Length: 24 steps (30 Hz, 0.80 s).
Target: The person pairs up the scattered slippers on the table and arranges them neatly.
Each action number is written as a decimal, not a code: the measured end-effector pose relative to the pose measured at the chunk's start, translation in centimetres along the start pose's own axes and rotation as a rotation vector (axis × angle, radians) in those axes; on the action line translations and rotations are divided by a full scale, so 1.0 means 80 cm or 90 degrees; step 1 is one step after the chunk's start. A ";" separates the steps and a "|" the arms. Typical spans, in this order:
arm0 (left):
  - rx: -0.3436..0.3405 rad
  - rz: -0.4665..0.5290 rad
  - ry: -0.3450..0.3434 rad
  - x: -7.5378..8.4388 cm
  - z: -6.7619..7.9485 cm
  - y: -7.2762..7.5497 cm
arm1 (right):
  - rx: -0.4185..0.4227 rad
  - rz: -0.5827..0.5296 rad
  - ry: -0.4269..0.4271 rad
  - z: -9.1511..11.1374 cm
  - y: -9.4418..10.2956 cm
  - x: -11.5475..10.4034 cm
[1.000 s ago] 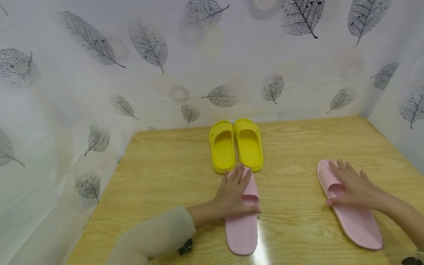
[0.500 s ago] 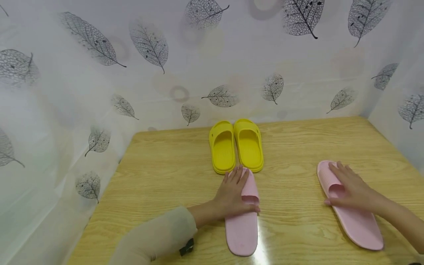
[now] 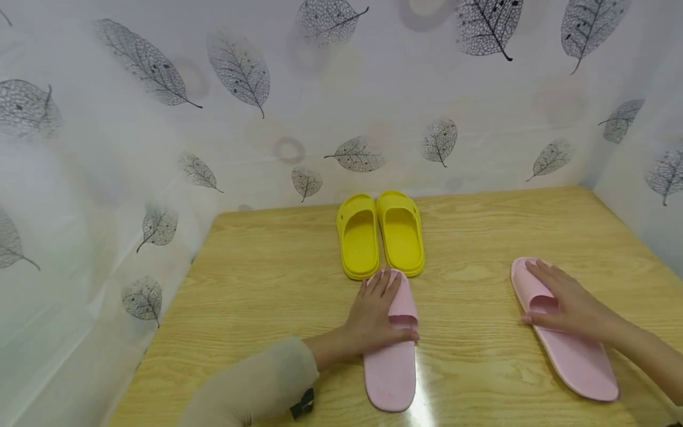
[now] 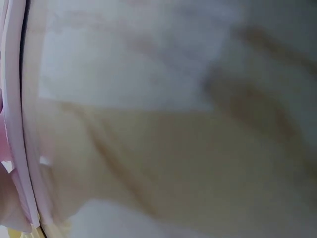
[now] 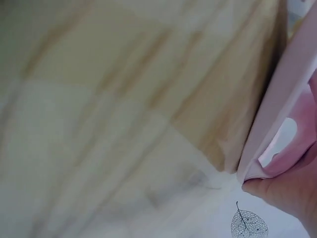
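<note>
Two pink slippers lie apart on the table, toes pointing away. My left hand [image 3: 368, 317] rests on the left pink slipper [image 3: 391, 379], fingers straight over its ribbed strap and thumb reaching its right edge. On the right pink slipper [image 3: 581, 367], which lies at a slant, my right hand [image 3: 573, 305] rests with fingers extended along the strap and thumb at the left edge. The right wrist view shows that thumb [image 5: 292, 196] against the slipper's rim. Only a strip of pink sole edge [image 4: 14, 99] shows in the left wrist view.
A pair of yellow slippers, left [image 3: 360, 252] and right [image 3: 404, 246], stands side by side just beyond the left pink slipper's toe. The wooden table [image 3: 256, 267] is bordered by a white leaf-printed sheet [image 3: 240, 154] at the back and sides.
Both pink slippers stay where they were. The right hand's fingers have shifted very slightly to the left on the strap; the left hand keeps its place.
</note>
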State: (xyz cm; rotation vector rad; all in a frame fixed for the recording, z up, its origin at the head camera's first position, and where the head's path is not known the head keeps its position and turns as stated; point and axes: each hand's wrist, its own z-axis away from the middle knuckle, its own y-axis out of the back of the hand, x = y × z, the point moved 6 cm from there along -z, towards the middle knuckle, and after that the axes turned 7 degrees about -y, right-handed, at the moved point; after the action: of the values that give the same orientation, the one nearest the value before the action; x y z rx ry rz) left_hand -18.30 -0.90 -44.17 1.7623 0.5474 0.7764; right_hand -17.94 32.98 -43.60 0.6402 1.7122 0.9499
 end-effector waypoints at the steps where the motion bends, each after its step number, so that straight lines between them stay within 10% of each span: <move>1: 0.002 0.002 0.001 0.000 0.000 0.000 | 0.003 0.000 0.008 0.000 0.000 0.000; 24: 0.026 0.017 0.012 0.007 0.007 -0.001 | 0.020 -0.024 0.091 0.003 0.001 -0.002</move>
State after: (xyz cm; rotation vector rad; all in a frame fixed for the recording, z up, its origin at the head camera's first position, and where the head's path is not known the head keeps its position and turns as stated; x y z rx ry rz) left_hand -17.54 -0.84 -44.25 1.8052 0.5561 0.8057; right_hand -17.65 33.01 -43.49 0.5697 1.8620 0.9636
